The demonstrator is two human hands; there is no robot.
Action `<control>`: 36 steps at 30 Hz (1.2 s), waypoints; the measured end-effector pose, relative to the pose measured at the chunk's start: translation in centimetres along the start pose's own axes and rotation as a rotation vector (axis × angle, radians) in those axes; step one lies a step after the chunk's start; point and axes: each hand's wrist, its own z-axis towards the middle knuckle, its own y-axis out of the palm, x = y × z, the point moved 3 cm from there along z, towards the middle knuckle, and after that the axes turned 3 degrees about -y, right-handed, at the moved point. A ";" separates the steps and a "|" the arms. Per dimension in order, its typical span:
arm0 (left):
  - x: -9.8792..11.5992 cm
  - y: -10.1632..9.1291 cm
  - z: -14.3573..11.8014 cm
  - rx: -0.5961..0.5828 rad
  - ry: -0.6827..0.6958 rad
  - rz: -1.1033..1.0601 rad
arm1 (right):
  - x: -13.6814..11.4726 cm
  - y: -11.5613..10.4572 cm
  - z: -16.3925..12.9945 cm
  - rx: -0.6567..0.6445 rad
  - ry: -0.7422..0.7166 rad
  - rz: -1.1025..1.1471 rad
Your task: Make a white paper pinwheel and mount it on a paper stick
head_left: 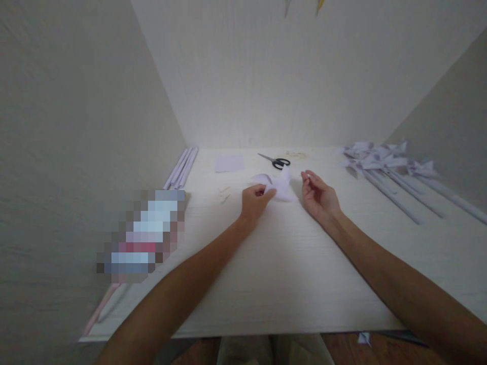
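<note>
Left hand [252, 204] pinches pinwheel [282, 186], at that hand's 2 o'clock. I judge it light, thin, easily creased; I'd grip near its middle. Right hand [320, 196], pinwheel's 3 o'clock: fingers curled, contents unclear.

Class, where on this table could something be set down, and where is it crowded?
Bare tabletop lies between the forearms, and a smaller patch between the right hand and the paper pinwheels. Crowded: under those pinwheels, and the middle, where the left hand holds folded paper near the scissors.

Matt paper pinwheel [282, 189], metal scissor blades [266, 157]
</note>
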 end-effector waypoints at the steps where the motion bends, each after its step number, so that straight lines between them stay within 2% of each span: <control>1: 0.1 -0.1 0.0 0.036 0.003 0.021 | -0.1 0.0 -0.1 0.003 -0.017 0.008; 7: 0.0 -0.3 -0.1 0.108 -0.008 0.076 | 0.4 0.6 -1.2 -0.084 -0.112 -0.171; 12: 0.2 0.0 -0.2 0.069 -0.010 0.049 | 0.9 1.1 -2.2 -0.236 -0.335 -0.509; 17: 0.4 0.1 -0.5 0.050 0.011 0.085 | 0.8 1.4 -3.0 -0.275 -0.466 -0.769; 24: -0.1 0.0 -0.2 0.027 0.025 0.094 | 0.7 1.3 -3.3 -0.277 -0.603 -0.981; 28: 0.1 -0.1 -0.3 0.028 0.050 0.137 | 0.4 1.7 -3.8 -0.274 -0.763 -1.202; 31: 0.4 0.0 -0.4 0.041 0.078 0.185 | 0.4 2.0 -4.1 -0.295 -0.874 -1.334; 36: 1.0 -0.1 -0.7 0.099 0.116 0.295 | 0.8 2.2 -4.5 -0.345 -0.955 -1.459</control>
